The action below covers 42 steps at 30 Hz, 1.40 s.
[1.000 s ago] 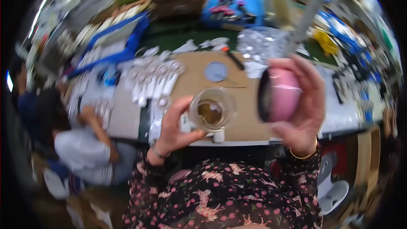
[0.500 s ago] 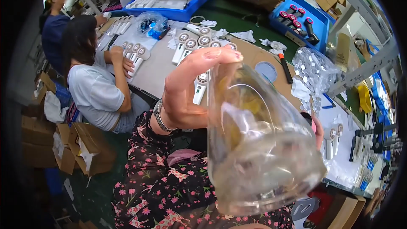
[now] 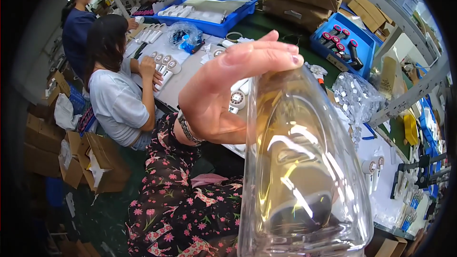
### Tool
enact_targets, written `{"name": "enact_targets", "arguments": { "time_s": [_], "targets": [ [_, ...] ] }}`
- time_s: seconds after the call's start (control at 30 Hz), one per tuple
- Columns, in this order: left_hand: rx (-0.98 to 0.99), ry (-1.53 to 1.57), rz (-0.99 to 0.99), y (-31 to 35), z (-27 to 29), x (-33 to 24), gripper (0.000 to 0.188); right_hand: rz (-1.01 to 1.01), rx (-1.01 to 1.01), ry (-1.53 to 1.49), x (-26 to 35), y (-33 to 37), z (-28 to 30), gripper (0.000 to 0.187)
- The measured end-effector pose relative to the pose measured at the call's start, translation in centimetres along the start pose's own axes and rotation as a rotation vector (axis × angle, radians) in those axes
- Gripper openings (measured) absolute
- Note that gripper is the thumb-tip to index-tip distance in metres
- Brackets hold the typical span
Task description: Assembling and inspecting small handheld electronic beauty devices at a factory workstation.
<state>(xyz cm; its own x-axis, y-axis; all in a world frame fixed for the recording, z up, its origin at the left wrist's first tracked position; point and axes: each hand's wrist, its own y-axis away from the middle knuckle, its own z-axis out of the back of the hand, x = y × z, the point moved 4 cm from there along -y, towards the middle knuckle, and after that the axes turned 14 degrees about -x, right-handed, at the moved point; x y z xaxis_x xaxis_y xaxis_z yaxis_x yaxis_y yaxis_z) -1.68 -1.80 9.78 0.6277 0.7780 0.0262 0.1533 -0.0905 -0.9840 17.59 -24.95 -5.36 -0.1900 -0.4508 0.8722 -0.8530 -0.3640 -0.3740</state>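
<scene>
My left hand (image 3: 216,93), with a metal-banded watch or bracelet at the wrist, is raised close to the camera. Its fingers and thumb are wrapped round a large clear bottle (image 3: 304,162) that looks like plastic. The bottle is yellowish inside and shows bright reflections. It covers much of the middle and lower right of the view. Behind the hand, white handheld devices with round patterned heads, one of them a device (image 3: 237,99), lie on the worktable (image 3: 178,85), partly hidden. My right hand cannot be made out.
Two people sit along the table at left, one in a white shirt (image 3: 116,95); a third, in green, is at the back. A blue tray (image 3: 209,26) holds white parts. A blue bin (image 3: 328,52) holds dark devices with pink rings. Cardboard boxes (image 3: 102,162) stand on the floor.
The bottle has tipped and come closer, filling more of the view. My left hand has moved slightly right with it. The fingers seen right of the bottle are out of sight now.
</scene>
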Motion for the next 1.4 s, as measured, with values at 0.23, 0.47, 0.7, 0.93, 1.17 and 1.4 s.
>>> {"name": "enact_targets", "arguments": {
  "time_s": [0.23, 0.47, 0.7, 0.93, 1.17, 1.4],
  "targets": [
    [-0.037, 0.061, -0.07, -1.4, -1.1, 0.4, 0.077, 0.044, 0.014, 0.008, -0.2, 0.0, 0.8, 0.082],
    [0.054, 0.015, -0.164, -2.9, -2.0, 0.0, 0.102, 0.072, 0.037, 0.018, 0.4, -0.5, 1.1, 0.082],
    [0.113, -0.008, -0.21, -3.8, -2.5, 0.0, 0.111, 0.071, 0.07, 0.027, 1.0, -1.0, 1.3, 0.083],
    [0.136, -0.029, -0.229, -4.3, -2.5, -0.3, 0.109, 0.092, 0.09, 0.057, 2.3, -1.4, 1.0, 0.087],
    [0.103, -0.021, -0.193, -3.3, -2.2, -0.4, 0.101, 0.169, 0.121, 0.082, 5.0, -2.1, 0.1, 0.094],
    [0.018, -0.01, -0.003, 1.0, -1.4, -0.9, 0.083, 0.278, 0.171, 0.111, 9.1, -3.5, -2.5, 0.095]
  ]
}}
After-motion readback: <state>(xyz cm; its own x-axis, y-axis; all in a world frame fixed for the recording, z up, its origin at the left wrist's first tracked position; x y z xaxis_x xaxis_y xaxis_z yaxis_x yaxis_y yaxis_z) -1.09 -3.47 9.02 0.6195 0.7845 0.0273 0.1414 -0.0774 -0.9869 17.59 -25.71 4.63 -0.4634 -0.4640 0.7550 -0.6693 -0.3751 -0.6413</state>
